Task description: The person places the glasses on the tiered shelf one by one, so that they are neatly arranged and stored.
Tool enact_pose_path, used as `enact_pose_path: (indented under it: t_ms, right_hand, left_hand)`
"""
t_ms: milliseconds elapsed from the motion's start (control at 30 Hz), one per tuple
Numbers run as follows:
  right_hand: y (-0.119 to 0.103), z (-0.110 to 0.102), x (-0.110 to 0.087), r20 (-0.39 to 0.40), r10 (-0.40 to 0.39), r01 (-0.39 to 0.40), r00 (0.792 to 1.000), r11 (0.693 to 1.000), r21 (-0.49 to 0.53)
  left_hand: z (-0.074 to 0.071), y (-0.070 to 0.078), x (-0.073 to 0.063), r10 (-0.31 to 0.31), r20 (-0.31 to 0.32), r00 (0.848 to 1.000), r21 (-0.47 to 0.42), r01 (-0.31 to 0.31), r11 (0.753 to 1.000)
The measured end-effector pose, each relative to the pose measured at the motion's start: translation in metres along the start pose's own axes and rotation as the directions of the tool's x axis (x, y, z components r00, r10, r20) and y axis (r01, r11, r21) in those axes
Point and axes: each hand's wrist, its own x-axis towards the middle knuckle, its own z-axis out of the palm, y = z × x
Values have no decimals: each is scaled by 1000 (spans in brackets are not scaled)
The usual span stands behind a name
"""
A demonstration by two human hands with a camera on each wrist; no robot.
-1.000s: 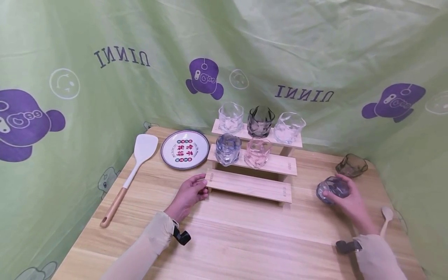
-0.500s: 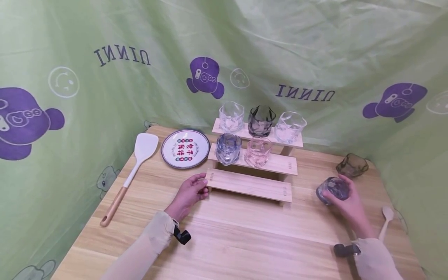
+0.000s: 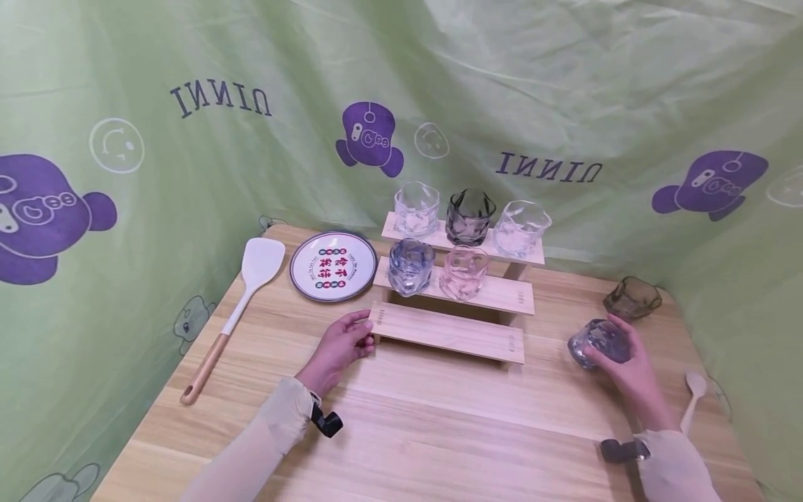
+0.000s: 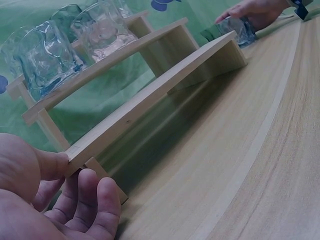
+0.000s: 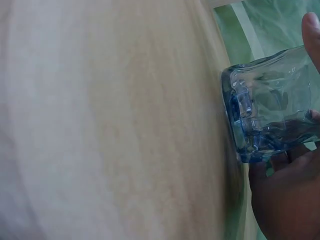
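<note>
My left hand (image 3: pixel 337 351) pinches the left end of the lowest step of a three-step wooden display rack (image 3: pixel 447 333); the left wrist view shows the thumb at the board's edge and fingers curled beneath. On the right, my right hand (image 3: pixel 636 373) grips a blue-tinted drinking glass (image 3: pixel 599 344) between thumb and fingers. The right wrist view shows that glass (image 5: pixel 270 105) with its thick base close to the tabletop; whether it touches is unclear. On the middle step stand a blue glass (image 3: pixel 410 268) and a pink glass (image 3: pixel 464 274).
The top step carries two clear glasses, left (image 3: pixel 417 211) and right (image 3: pixel 521 230), around a dark grey glass (image 3: pixel 470 218). A brownish glass (image 3: pixel 631 298) stands behind my right hand. A plate (image 3: pixel 334 266) and white spatula (image 3: pixel 262 265) lie left; a small spoon (image 3: pixel 694 383) lies right.
Hardly anything differs. The glass in my right hand has shifted very slightly, and the left hand keeps its place on the rack.
</note>
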Motion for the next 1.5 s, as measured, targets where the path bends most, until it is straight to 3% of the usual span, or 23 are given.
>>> enact_pose_path:
  t_ms: [200, 367, 533, 667, 900, 1067, 1233, 1500]
  right_hand:
    - [-5, 11, -1, -91, 42, -33, 995, 995, 98]
    - [-9, 28, 5, -240, 88, -54, 967, 988, 143]
    - [-17, 35, 9, -286, 113, -73, 952, 986, 146]
    - [-41, 38, 10, -275, 58, -25, 960, 992, 122]
    - [-110, 49, 10, -223, -38, 48, 974, 998, 37]
    - [-148, 70, 13, -171, -95, 107, 981, 992, 63]
    - [-165, 97, 21, -145, -159, 172, 977, 982, 78]
    - [-168, 128, 26, -156, -171, 187, 973, 978, 97]
  left_hand:
    - [-1, 1, -1, 1, -5, 1000, -10, -1, 1000]
    - [-2, 0, 0, 9, -1, 1000, -11, -9, 1000]
    - [-1, -1, 0, 10, 1, 1000, -13, -10, 1000]
    - [-1, 0, -1, 12, -2, 1000, -13, -12, 1000]
    - [-2, 1, -1, 15, -3, 1000, -22, -15, 1000]
    - [-4, 0, 0, 18, 4, 1000, -24, -17, 1000]
    - [-3, -2, -1, 22, 5, 1000, -27, -22, 999]
    - [-1, -2, -3, 31, 13, 999, -27, -31, 999]
